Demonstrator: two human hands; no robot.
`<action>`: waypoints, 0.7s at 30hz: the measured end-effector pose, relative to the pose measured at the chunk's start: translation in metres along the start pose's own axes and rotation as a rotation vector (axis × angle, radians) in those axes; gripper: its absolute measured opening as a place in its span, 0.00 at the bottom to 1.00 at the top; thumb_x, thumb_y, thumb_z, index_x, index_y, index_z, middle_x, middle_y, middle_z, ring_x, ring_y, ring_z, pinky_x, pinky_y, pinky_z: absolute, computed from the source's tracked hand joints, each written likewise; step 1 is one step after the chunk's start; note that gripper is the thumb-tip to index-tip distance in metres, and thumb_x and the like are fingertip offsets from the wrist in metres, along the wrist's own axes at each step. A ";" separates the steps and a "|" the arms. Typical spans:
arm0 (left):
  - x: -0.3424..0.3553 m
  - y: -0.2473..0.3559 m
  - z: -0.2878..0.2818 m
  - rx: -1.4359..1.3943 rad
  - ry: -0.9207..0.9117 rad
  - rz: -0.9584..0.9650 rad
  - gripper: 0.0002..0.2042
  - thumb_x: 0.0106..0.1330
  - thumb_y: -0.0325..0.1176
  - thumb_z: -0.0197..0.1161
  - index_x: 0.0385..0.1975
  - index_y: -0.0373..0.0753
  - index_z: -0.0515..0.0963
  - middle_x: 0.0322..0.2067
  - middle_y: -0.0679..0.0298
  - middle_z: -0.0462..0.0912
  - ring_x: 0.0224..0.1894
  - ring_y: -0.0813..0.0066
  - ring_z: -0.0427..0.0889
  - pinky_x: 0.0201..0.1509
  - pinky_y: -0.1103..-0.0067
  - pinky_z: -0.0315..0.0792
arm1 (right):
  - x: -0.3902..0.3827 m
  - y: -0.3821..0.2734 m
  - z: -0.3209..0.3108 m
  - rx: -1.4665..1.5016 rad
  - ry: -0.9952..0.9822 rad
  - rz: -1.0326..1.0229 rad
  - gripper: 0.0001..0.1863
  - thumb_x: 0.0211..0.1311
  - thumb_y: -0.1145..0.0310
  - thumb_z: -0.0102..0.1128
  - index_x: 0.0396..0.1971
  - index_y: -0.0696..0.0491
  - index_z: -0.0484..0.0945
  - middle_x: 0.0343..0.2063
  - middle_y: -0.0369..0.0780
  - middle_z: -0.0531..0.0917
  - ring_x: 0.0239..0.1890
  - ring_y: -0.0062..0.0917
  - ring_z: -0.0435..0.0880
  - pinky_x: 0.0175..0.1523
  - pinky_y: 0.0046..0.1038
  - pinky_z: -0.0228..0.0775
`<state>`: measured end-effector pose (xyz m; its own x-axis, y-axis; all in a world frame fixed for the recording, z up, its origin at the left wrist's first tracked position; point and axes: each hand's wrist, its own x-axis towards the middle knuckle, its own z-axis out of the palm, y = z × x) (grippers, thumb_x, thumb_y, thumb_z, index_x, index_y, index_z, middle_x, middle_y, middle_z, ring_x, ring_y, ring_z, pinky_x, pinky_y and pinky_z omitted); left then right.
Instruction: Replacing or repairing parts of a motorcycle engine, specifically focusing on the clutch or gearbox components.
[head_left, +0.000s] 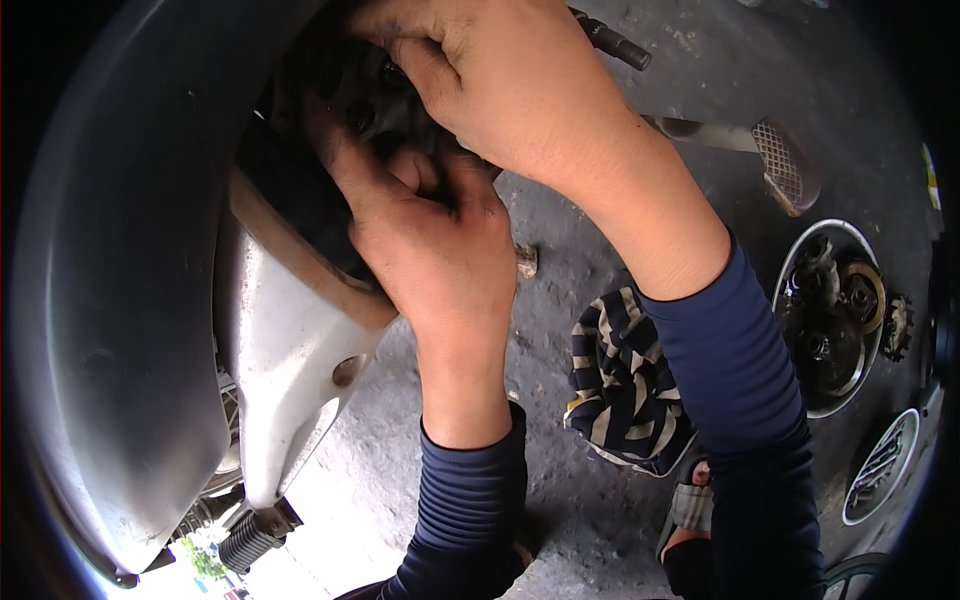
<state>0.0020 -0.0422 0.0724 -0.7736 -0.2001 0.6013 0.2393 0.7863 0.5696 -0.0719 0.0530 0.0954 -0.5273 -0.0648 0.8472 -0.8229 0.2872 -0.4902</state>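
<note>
Both my hands are in the dark engine opening of a motorcycle, at the upper left. My left hand [430,235] reaches up into it, its fingers bent against the dark metal parts [365,105]; whatever they grip is hidden in shadow. Above it and to its right, my right hand [500,85] comes in from the right with its fingers curled together. Its fingertips are mostly out of sight, and so is anything between them. Dark smudges mark the fingers. Beside my left hand is the silver-grey body panel [290,330] with a brown edge.
A large dark panel [120,270] fills the left side. A pedal [785,165] and a black footpeg [620,45] stick out at the right. On the grey floor [570,510] lie a striped cloth [625,385], a round tray [850,395] of greasy parts and a smaller dish [855,510].
</note>
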 end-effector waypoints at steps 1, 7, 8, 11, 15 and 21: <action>0.000 -0.003 0.000 -0.054 0.010 0.017 0.37 0.61 0.21 0.60 0.70 0.32 0.51 0.13 0.72 0.67 0.20 0.89 0.62 0.29 0.91 0.59 | 0.000 -0.003 0.001 -0.012 0.058 -0.031 0.14 0.54 0.80 0.53 0.38 0.61 0.84 0.34 0.48 0.83 0.41 0.42 0.80 0.50 0.37 0.74; 0.002 -0.002 -0.002 -0.033 -0.020 0.011 0.40 0.60 0.22 0.63 0.72 0.34 0.49 0.23 0.69 0.78 0.27 0.87 0.72 0.38 0.90 0.66 | -0.006 -0.005 0.001 0.097 0.064 0.087 0.12 0.55 0.79 0.54 0.38 0.64 0.82 0.35 0.49 0.81 0.42 0.42 0.79 0.50 0.36 0.74; 0.003 -0.002 -0.002 -0.053 -0.017 0.020 0.40 0.60 0.22 0.63 0.72 0.35 0.49 0.27 0.67 0.80 0.29 0.86 0.75 0.42 0.89 0.68 | -0.007 -0.006 0.002 0.101 0.067 0.086 0.12 0.55 0.79 0.54 0.38 0.64 0.82 0.35 0.49 0.81 0.42 0.42 0.79 0.50 0.36 0.74; 0.001 0.005 -0.003 -0.072 -0.013 0.061 0.39 0.59 0.23 0.64 0.71 0.32 0.51 0.33 0.65 0.82 0.34 0.85 0.77 0.49 0.87 0.69 | -0.012 -0.006 0.005 0.071 0.019 0.092 0.12 0.55 0.79 0.54 0.38 0.65 0.82 0.34 0.50 0.80 0.41 0.43 0.79 0.49 0.36 0.74; -0.009 0.010 -0.007 -0.032 -0.045 0.033 0.34 0.61 0.22 0.62 0.67 0.28 0.57 0.27 0.67 0.82 0.31 0.86 0.77 0.46 0.88 0.68 | -0.016 -0.015 0.005 -0.034 0.081 0.139 0.13 0.54 0.79 0.56 0.39 0.65 0.81 0.34 0.50 0.80 0.40 0.44 0.80 0.47 0.36 0.75; -0.053 0.028 -0.038 -0.219 -0.059 -0.048 0.21 0.67 0.21 0.56 0.60 0.26 0.66 0.15 0.73 0.71 0.20 0.90 0.66 0.31 0.91 0.59 | -0.046 -0.030 -0.029 0.179 0.185 0.273 0.10 0.52 0.80 0.61 0.36 0.63 0.82 0.31 0.49 0.81 0.34 0.39 0.82 0.41 0.33 0.75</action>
<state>0.0718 -0.0317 0.0772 -0.8188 -0.1943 0.5402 0.3179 0.6302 0.7084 -0.0163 0.0749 0.0768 -0.6986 0.1697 0.6951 -0.6901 0.0969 -0.7172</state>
